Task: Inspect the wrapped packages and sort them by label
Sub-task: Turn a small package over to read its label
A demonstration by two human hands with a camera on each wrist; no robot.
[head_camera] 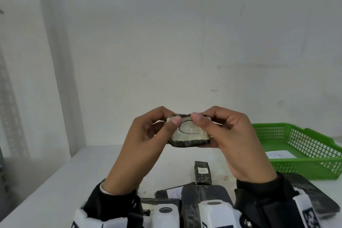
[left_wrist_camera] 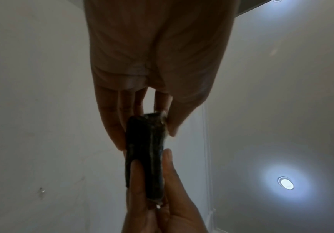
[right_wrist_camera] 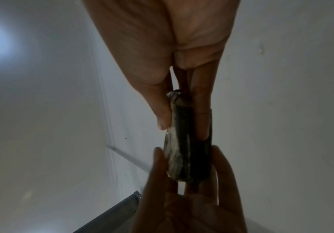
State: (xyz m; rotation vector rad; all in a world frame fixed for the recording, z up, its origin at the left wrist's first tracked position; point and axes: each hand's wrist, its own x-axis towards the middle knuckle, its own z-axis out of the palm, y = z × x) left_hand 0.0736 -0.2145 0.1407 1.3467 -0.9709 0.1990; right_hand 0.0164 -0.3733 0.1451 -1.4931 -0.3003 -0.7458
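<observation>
Black-wrapped flat package with a pale label under clear film (head_camera: 188,131) is held up in the air above the white table (head_camera: 55,181), between both hands and about level with the far wall's base. The left hand (head_camera: 148,135) pinches its left end, thumb on the label face and fingers behind; the right hand (head_camera: 227,135) pinches the right end the same way. A dark hand-drawn loop shows on the label, partly covered by the thumbs, so which letter it is I cannot tell.

Judging by the fingertip hold, the package is light. Seen edge-on in the wrist views it looks slim and keeps its shape, so probably fairly stiff. The glossy film could be slippery, so gripping the short ends, clear of the label, seems wise.

Below, near the person, lie more black-wrapped packages; one small upright one with a white label (head_camera: 202,172) sits just beyond them. A green plastic mesh basket (head_camera: 303,168) holding a written paper slip (head_camera: 281,154) stands at the right.
</observation>
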